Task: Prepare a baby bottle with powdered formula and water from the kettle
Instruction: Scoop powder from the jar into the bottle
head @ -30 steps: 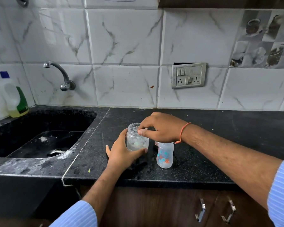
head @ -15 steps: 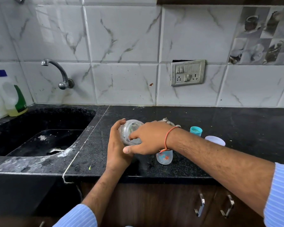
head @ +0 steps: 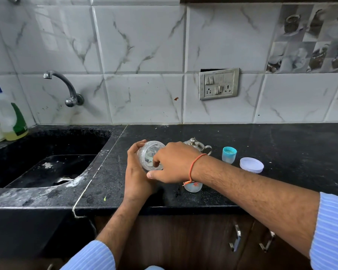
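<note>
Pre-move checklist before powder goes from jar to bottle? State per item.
1. Jar held: ok, left hand grips the tilted clear jar.
2. Jar open: ok, its mouth faces the camera; white lid lies on the counter.
3. Scoop loaded: cannot tell, right hand has fingers in the jar mouth, contents hidden.
4. Baby bottle upright and uncapped: cannot tell, bottle mostly hidden under the wrist; teal cap stands apart.
5. Kettle reachable: ok, steel kettle just behind the right hand.
</note>
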Tool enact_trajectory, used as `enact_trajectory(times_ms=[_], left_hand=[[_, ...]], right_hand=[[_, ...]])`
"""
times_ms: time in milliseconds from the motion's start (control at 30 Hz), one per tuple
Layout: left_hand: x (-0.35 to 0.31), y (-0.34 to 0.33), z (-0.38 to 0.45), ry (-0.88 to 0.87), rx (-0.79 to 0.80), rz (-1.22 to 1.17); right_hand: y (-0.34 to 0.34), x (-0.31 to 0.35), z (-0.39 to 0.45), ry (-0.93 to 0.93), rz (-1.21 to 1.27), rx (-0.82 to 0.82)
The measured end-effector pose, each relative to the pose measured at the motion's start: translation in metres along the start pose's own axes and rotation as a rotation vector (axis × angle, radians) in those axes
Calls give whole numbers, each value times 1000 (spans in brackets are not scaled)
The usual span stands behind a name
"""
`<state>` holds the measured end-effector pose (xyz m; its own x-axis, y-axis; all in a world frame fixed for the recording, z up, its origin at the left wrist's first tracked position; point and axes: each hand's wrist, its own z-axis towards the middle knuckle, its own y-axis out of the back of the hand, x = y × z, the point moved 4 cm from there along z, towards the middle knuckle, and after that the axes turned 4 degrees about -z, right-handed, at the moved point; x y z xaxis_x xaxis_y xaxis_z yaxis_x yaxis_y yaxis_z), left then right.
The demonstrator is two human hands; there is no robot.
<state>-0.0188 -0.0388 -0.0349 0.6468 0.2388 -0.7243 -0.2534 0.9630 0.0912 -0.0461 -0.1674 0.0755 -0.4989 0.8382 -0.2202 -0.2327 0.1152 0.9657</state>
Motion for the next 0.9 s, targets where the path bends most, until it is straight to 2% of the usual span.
enact_trajectory(times_ms=[200, 533, 733, 900], left_hand=[[2, -2, 1, 46, -26, 22], [8, -3, 4, 81, -46, 62], [11, 1, 6, 71, -84, 36], [11, -2, 6, 55, -53, 25]], right_hand=[[9, -6, -8, 9, 96, -90], [27, -14, -14, 135, 89, -204], [22, -10, -18, 215, -93, -247], [22, -5, -19, 188, -241, -294]])
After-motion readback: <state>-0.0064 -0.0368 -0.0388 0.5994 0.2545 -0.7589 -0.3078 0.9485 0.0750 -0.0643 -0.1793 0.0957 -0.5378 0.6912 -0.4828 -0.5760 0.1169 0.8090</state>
